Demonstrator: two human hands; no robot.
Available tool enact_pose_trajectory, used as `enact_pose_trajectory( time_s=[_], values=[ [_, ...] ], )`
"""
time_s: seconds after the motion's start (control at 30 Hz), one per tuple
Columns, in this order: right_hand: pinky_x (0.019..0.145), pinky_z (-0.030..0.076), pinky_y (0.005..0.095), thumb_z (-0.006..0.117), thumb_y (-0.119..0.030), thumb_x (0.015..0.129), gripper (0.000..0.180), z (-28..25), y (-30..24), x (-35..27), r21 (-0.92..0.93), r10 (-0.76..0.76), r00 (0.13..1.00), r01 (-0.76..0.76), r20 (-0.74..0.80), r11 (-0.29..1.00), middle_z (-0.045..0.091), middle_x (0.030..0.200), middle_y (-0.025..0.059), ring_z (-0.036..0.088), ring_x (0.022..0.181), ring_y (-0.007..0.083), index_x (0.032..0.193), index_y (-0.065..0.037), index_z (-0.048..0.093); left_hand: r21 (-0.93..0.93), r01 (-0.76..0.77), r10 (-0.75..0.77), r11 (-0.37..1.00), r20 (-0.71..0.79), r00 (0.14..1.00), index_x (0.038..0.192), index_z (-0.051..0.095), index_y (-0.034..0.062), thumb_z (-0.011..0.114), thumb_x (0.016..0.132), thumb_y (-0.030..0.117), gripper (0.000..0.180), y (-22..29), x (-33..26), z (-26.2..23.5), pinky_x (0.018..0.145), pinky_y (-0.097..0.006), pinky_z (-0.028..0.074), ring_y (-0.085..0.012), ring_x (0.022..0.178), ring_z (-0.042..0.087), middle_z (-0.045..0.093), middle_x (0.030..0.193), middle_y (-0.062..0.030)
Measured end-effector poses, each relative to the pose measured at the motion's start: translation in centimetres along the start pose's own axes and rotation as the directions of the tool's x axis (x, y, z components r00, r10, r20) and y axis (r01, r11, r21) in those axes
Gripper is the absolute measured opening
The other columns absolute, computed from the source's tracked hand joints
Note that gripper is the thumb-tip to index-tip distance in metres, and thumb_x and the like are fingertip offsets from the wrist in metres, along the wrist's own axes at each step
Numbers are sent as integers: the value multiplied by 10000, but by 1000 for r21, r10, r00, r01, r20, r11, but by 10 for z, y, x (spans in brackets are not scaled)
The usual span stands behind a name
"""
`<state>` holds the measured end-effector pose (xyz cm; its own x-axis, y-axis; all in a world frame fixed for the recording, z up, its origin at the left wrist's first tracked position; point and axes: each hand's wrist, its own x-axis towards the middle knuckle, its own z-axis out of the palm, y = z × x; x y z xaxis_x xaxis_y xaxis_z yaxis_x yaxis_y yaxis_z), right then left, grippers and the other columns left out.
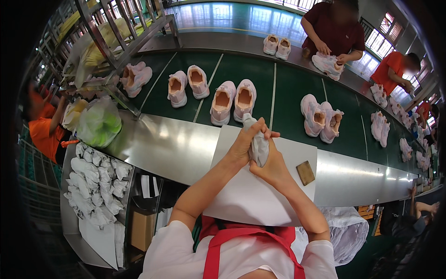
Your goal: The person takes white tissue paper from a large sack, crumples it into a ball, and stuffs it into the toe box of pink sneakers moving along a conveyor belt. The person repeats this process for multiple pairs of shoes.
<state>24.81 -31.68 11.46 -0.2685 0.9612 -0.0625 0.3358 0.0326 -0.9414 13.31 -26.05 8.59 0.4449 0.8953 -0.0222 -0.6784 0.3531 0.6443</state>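
Both my hands are closed around an elongated wad of white paper (260,152), twisted narrower at its far end. My left hand (242,145) wraps it from the left side, fingers over its upper part. From the right, my right hand (273,167) grips its lower part, and the fingers of the two hands meet around it. The wad is held above a large white sheet (260,197) lying on the metal ledge. Just beyond my hands, a pair of pale pink sneakers (222,103) stands on the green conveyor belt (272,83).
Left of me, a metal tray holds several paper wads (95,181) and flat white paper (103,242). A brown block (305,173) sits on the sheet. More sneaker pairs (320,118) line the belt. Across it, a co-worker in dark red (337,28) handles a shoe. A metal rack (116,42) stands far left.
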Motion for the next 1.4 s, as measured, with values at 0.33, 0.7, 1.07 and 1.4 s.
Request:
enact_pose_trajectory(
  time_s=[0.33, 0.7, 1.07, 1.4],
  values=[
    [688, 501, 389, 697, -218, 736, 518, 0, 30, 14, -531, -282, 942, 146, -184, 835, 621, 924, 181, 624, 812, 339, 1143, -39, 430, 31, -163, 166, 986, -148, 975, 806, 539, 82, 605, 861, 355, 286, 18, 49, -40, 876, -332, 437, -170, 754, 546, 560, 742, -64],
    [551, 496, 391, 720, -343, 641, 439, -60, 39, 95, -818, -247, 952, -5, -179, 576, 631, 662, 136, 636, 601, 316, 929, -77, 522, 939, 68, 196, -339, 0, 981, 883, 661, -21, 592, 771, 115, 190, 43, 198, -131, 768, -397, 503, -357, 862, 631, 639, 924, -232],
    [606, 528, 338, 640, -400, 693, 440, -37, 69, 196, -915, -10, 999, 46, 46, 401, 673, 772, 108, 663, 654, 254, 863, 3, 591, 956, 3, 79, -295, 21, 997, 892, 665, 5, 586, 801, 188, 220, 27, 197, -121, 759, -385, 508, -346, 852, 633, 641, 933, -212],
    [576, 497, 342, 666, -342, 723, 267, -36, 86, 199, -939, -35, 997, 71, 63, 337, 666, 712, 73, 650, 652, 242, 741, -76, 665, 949, -48, -49, -310, 34, 998, 935, 664, -7, 576, 782, 153, 238, 27, 194, -135, 741, -389, 505, -350, 833, 634, 638, 925, -226]
  ],
)
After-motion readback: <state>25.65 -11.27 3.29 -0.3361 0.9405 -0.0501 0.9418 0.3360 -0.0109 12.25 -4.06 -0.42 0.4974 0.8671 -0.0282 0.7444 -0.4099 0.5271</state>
